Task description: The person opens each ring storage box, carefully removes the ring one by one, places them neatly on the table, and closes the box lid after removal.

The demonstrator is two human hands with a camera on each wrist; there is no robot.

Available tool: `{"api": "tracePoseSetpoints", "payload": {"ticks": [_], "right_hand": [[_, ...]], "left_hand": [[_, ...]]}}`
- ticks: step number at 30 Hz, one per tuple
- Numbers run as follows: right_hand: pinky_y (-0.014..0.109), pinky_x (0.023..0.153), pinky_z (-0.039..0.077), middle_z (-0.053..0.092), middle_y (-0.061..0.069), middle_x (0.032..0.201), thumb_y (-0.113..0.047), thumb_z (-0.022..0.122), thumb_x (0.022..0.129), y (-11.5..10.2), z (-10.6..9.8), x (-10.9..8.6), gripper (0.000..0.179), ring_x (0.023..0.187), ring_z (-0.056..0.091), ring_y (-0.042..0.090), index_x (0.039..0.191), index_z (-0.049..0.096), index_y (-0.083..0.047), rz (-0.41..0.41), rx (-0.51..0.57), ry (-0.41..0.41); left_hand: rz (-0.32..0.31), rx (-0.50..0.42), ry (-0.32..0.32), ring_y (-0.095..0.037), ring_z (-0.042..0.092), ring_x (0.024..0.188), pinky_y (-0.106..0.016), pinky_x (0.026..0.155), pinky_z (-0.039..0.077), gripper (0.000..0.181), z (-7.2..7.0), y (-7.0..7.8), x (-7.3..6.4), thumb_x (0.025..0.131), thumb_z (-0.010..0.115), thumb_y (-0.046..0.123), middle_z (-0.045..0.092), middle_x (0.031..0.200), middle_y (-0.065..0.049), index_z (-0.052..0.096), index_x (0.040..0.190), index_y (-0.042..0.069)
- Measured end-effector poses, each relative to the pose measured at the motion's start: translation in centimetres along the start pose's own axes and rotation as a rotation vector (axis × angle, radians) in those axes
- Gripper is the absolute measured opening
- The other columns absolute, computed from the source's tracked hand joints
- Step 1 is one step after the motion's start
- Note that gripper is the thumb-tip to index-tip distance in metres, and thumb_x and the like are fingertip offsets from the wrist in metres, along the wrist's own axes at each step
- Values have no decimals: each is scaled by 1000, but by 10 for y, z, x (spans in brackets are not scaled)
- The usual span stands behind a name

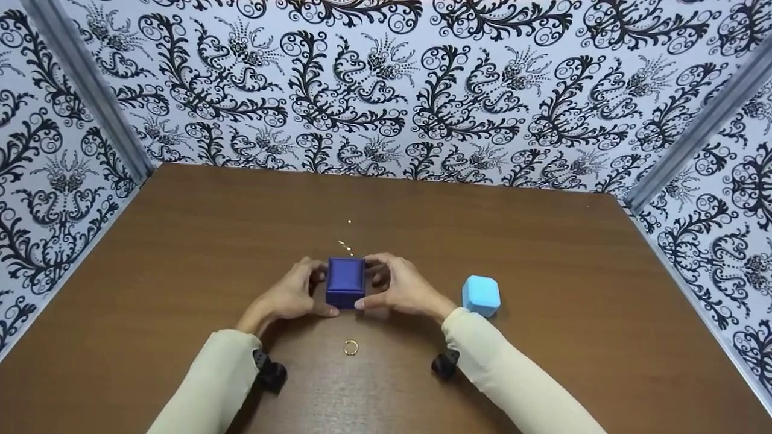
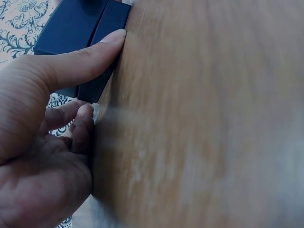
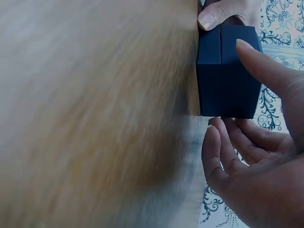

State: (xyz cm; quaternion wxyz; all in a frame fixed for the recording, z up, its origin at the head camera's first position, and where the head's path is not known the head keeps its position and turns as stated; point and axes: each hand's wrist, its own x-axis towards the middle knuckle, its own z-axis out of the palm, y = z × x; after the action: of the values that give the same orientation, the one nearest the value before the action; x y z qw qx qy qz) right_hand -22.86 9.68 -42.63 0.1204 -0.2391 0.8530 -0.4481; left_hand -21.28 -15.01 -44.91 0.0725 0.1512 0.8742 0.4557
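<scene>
A dark blue ring box (image 1: 346, 276) with a padded-looking top sits on the brown table, its lid down with a thin seam showing in both wrist views. My left hand (image 1: 295, 290) holds it from the left, the thumb (image 2: 102, 50) along the lower part near the tabletop. From the right my right hand (image 1: 405, 286) grips it, with the thumb (image 3: 259, 61) against the lid and the other fingers (image 3: 232, 142) curled at the far side. A gold ring (image 1: 350, 347) lies on the table between the forearms, nearer than the box.
A light blue box (image 1: 482, 296) stands to the right, close beside my right sleeve. Beyond the dark blue box lie a small gold piece of jewelry (image 1: 345, 245) and a tiny shiny bit (image 1: 349, 221). Patterned walls (image 1: 386, 90) border the table (image 1: 543, 241) at the back and sides.
</scene>
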Motion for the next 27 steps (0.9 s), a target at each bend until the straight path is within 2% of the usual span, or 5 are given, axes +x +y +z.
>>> {"api": "tracePoseSetpoints", "payload": {"ticks": [8,16,22,27], "right_hand": [[38,88,55,65,16,126,-18,93,73,3,-7,-11,80,103,64,29,139,54,1,-34,27,13],[44,87,54,67,16,120,-23,91,76,5,-20,-31,77,99,65,30,138,55,3,-90,23,20],[44,85,54,64,17,116,-24,91,76,7,-33,-48,70,98,65,32,134,60,0,-156,-5,51],[41,86,54,65,8,120,-26,92,76,7,-49,-64,68,102,63,35,134,62,-7,-169,-13,93]], "left_hand": [[-15,-17,-5,-32,47,107,-51,100,38,79,1,1,2,62,98,13,52,108,-14,57,125,-10],[-19,-41,-12,-32,46,109,-51,102,37,83,1,1,3,62,97,11,53,110,-14,54,129,-12],[-41,-53,-9,-31,47,109,-49,101,38,83,0,1,2,61,98,12,52,110,-13,55,129,-8],[-38,-82,4,-29,49,104,-44,95,39,83,1,0,2,60,99,13,51,109,-13,56,128,-7]]}}
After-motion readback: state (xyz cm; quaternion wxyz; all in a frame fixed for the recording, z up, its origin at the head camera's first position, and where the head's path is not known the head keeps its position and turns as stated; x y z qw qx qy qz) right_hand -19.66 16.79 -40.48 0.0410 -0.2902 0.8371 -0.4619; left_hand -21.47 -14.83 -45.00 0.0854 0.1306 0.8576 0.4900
